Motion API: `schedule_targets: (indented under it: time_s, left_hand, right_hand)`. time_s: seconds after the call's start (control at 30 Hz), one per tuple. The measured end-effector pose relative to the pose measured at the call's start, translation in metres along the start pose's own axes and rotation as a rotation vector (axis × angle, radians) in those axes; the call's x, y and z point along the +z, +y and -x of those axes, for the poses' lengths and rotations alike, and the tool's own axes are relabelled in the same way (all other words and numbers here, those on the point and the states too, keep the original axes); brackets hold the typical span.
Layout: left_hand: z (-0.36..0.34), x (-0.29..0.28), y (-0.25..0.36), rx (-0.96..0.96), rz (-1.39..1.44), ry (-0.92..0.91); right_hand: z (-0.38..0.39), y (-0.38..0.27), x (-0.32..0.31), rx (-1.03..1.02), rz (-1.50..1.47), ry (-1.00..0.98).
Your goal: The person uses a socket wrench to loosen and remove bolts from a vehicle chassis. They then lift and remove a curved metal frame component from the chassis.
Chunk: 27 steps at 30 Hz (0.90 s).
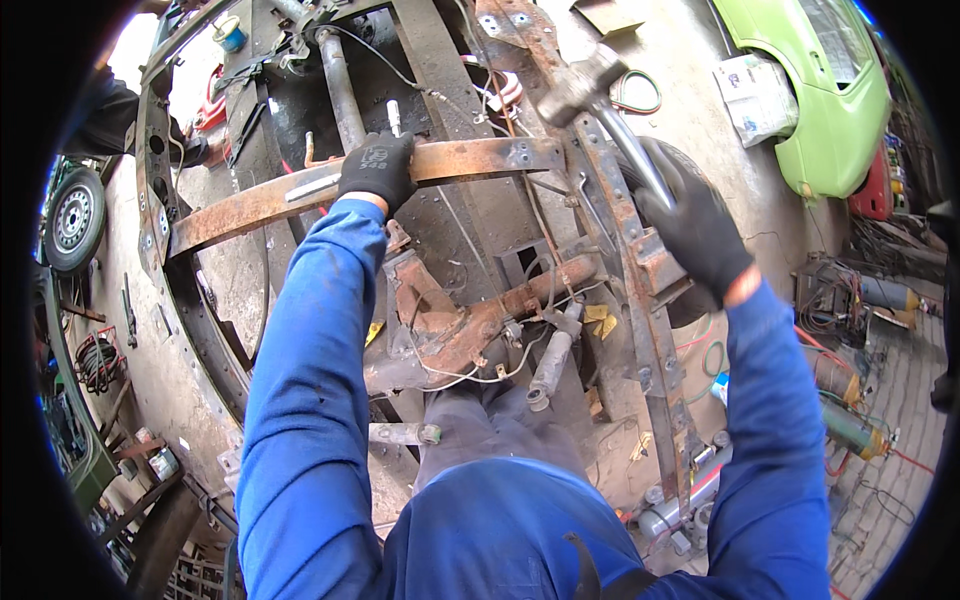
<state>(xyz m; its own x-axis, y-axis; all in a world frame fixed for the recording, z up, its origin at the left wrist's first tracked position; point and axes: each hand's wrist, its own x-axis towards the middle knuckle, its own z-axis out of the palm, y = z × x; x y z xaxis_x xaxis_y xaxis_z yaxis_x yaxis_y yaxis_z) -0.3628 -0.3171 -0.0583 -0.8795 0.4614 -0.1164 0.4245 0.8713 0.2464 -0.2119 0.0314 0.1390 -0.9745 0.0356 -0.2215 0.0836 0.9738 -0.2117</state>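
My right hand [692, 215], in a black glove, grips the steel handle of a sledge-type hammer [580, 88]. The hammer is raised over the right rail of a rusty vehicle frame [655, 345], its head pointing up and to the left. My left hand [378, 172], also in a black glove, is closed over a rusty curved crossbar [475, 160] that spans the frame. A flat silvery bar [312, 187] lies along the crossbar against this hand; whether the fingers hold it is hidden. Just beyond the knuckles a short light metal rod [394, 118] stands up.
A rusty bracketed axle part [450, 325] and a shock absorber [553, 365] lie close before my legs. Another person's dark sleeve [110, 120] is at the far left, near a wheel [75, 220]. A green car body [815, 85] stands far right; gas cylinders [850, 430] lie nearer.
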Motion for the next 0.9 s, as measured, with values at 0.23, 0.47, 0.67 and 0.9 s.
schedule_targets:
  time_s: [0.23, 0.47, 0.67, 0.9]
  left_hand:
    - [0.004, -0.007, -0.017, -0.093, 0.554, -0.059]
    - [0.043, -0.022, 0.038, -0.026, 0.39, 0.399]
    - [0.138, 0.005, 0.144, -0.086, 0.759, 0.334]
    - [0.252, 0.042, 0.22, -0.269, 0.893, -0.024]
  right_hand:
    - [0.19, 0.025, 0.006, 0.299, -0.483, 0.049]
    - [0.309, 0.057, 0.05, 0.758, -0.749, -0.054]
    - [0.357, 0.087, 0.096, 0.867, -0.82, -0.114]
    - [0.364, 0.127, 0.12, 0.566, -0.408, -0.099]
